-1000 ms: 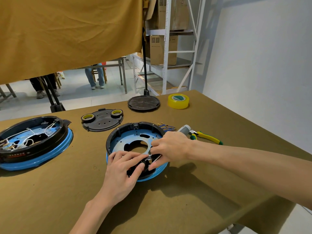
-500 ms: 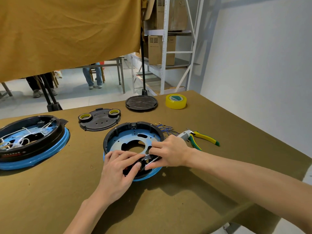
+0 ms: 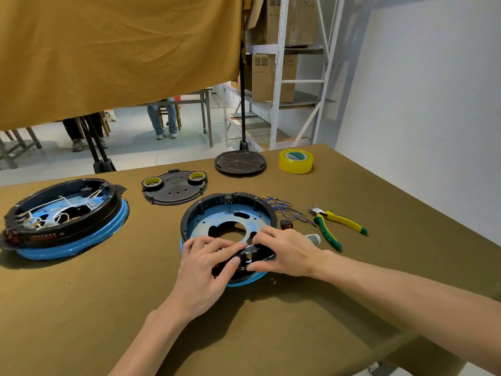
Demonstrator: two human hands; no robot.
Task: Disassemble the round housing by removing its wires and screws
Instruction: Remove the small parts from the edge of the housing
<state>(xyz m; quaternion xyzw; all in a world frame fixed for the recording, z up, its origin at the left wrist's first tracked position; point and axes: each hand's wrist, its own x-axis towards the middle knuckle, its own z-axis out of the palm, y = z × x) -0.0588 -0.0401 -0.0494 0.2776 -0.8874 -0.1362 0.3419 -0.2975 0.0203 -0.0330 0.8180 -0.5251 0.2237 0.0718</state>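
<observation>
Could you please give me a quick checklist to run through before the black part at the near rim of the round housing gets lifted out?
1. Both hands on the part: left hand and right hand hold the black part at the near rim. Ok.
2. Round housing rests flat on the table. Ok.
3. Wires out of this housing: blue wires lie beside it on the table. Ok.
4. Screws under the part removed: hidden by fingers. Cannot tell.
5. Pliers within reach, to the right. Ok.
6. Second housing out of the way, to the left, with its wires inside. Ok.
</observation>
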